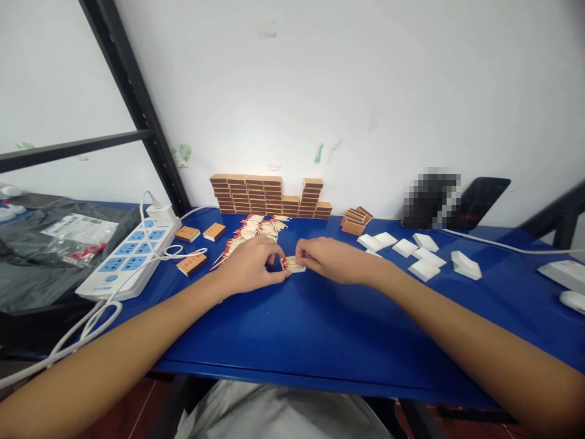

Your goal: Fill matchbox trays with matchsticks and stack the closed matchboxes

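Note:
A small white matchbox tray point(300, 269) lies on the blue table in front of me, with red-headed matches point(291, 263) laid lengthwise in it. My left hand point(250, 266) is curled at the tray's left end, thumb and fingers closed around it. From the other side, my right hand point(333, 260) has its fingertips pinched together down at the matches; its fingers hide the tray's right part. Just behind my left hand spreads a heap of loose matches point(256, 228). Several white inner trays point(424, 270) are scattered to the right of my right hand.
Matchboxes point(247, 195) are stacked in columns against the wall. More matchbox covers point(353, 225) lean together right of them, and a few lie left near a white power strip point(158, 235) with cables. A dark phone point(482, 200) leans at the back right.

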{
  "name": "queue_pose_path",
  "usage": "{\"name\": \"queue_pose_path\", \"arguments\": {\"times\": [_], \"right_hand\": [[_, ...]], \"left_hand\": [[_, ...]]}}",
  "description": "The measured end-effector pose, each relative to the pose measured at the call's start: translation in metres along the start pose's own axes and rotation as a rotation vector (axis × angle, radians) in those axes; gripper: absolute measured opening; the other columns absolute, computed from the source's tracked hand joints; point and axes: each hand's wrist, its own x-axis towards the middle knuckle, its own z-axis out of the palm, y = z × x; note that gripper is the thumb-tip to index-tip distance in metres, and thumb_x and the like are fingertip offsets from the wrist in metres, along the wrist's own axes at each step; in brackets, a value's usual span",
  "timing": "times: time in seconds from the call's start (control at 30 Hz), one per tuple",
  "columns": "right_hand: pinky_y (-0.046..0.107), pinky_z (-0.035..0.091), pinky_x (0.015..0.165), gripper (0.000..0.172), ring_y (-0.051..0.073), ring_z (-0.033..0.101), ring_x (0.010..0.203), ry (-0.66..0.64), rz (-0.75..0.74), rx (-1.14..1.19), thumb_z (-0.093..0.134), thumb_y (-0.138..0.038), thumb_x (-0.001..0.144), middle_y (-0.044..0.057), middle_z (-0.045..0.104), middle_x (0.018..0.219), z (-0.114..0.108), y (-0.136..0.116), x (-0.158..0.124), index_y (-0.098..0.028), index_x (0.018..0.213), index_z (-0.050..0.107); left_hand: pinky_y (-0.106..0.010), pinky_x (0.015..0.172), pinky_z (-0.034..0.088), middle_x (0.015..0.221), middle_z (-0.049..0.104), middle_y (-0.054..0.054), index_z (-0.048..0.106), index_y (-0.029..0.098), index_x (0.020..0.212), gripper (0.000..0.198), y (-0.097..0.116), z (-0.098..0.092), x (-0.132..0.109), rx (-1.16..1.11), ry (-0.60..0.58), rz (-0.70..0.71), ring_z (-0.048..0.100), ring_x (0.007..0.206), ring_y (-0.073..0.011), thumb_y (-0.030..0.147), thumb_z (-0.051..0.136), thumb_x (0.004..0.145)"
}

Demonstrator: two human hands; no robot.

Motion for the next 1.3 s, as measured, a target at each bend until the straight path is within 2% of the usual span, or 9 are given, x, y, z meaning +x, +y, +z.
{"name": "queue_pose_path", "arguments": {"times": [0.2,0.37,0.6,0.77,0.93,1.03,1.1,1.2,1.3], "right_hand": [[0.027,0.035,0.064,0.016,0.017,0.061,0.074,0.072,-0.037,0.075,0.056,-0.027,0.100,0.004,0.072,0.084,-0.001,0.006,0.008,-0.020,0.094,0.070],[0.026,0.036,0.062,0.015,0.014,0.059,0.067,0.241,0.074,0.082,0.060,-0.027,0.096,0.003,0.072,0.079,-0.005,0.028,0.039,-0.018,0.093,0.072],[0.027,0.045,0.075,0.021,0.021,0.069,0.088,0.359,0.288,0.044,0.061,-0.030,0.095,0.010,0.078,0.097,0.004,0.036,0.102,-0.017,0.098,0.077],[0.028,0.048,0.079,0.019,0.025,0.071,0.096,0.284,0.333,-0.013,0.064,-0.031,0.092,0.013,0.079,0.100,0.009,0.040,0.123,-0.018,0.092,0.077],[0.027,0.044,0.069,0.019,0.020,0.068,0.076,0.161,0.290,0.001,0.065,-0.027,0.091,0.010,0.076,0.081,0.003,0.051,0.118,-0.014,0.083,0.077],[0.026,0.040,0.060,0.022,0.016,0.061,0.063,0.070,0.254,0.026,0.063,-0.025,0.091,0.005,0.070,0.066,-0.002,0.056,0.103,-0.014,0.075,0.075],[0.025,0.038,0.059,0.025,0.014,0.058,0.061,0.035,0.206,0.060,0.060,-0.023,0.091,0.002,0.068,0.065,-0.004,0.057,0.089,-0.015,0.071,0.072],[0.025,0.038,0.061,0.024,0.014,0.059,0.066,0.064,0.164,0.091,0.056,-0.018,0.091,0.003,0.071,0.071,-0.005,0.053,0.067,-0.015,0.072,0.071],[0.025,0.039,0.063,0.018,0.015,0.061,0.068,0.152,0.237,0.106,0.057,-0.017,0.089,0.004,0.073,0.077,-0.005,0.047,0.053,-0.014,0.082,0.074]], "left_hand": [[-0.033,0.070,0.043,0.075,0.063,-0.002,0.073,0.022,0.089,0.023,0.000,-0.001,0.000,0.009,-0.011,-0.002,0.059,0.077,-0.0207,0.044,0.077,0.084],[-0.033,0.073,0.044,0.076,0.064,-0.001,0.073,0.021,0.089,0.022,0.005,0.000,0.000,-0.019,-0.027,-0.011,0.060,0.079,-0.0203,0.042,0.078,0.084],[-0.034,0.075,0.045,0.075,0.064,0.000,0.073,0.021,0.090,0.021,0.008,-0.002,-0.001,-0.049,-0.041,0.030,0.060,0.078,-0.0193,0.041,0.077,0.086],[-0.034,0.075,0.045,0.075,0.064,-0.001,0.074,0.021,0.091,0.019,0.008,-0.003,0.000,-0.045,-0.057,-0.004,0.061,0.081,-0.0206,0.040,0.078,0.085],[-0.033,0.074,0.045,0.076,0.064,-0.001,0.075,0.022,0.093,0.020,0.009,-0.003,-0.001,-0.053,-0.060,-0.009,0.060,0.083,-0.0213,0.040,0.079,0.085],[-0.034,0.076,0.046,0.077,0.064,-0.001,0.075,0.021,0.093,0.021,0.008,-0.002,-0.002,-0.050,-0.058,-0.003,0.060,0.082,-0.0206,0.041,0.078,0.085],[-0.034,0.076,0.046,0.077,0.064,-0.001,0.075,0.021,0.094,0.022,0.008,-0.002,-0.002,-0.051,-0.058,-0.001,0.060,0.082,-0.0204,0.041,0.078,0.086],[-0.034,0.077,0.045,0.077,0.064,-0.001,0.075,0.021,0.093,0.021,0.007,-0.001,-0.001,-0.049,-0.050,0.005,0.061,0.082,-0.0204,0.040,0.077,0.086],[-0.034,0.078,0.045,0.076,0.064,0.000,0.075,0.021,0.093,0.020,0.007,0.000,-0.001,-0.042,-0.047,0.014,0.061,0.082,-0.0203,0.040,0.077,0.086]]}}
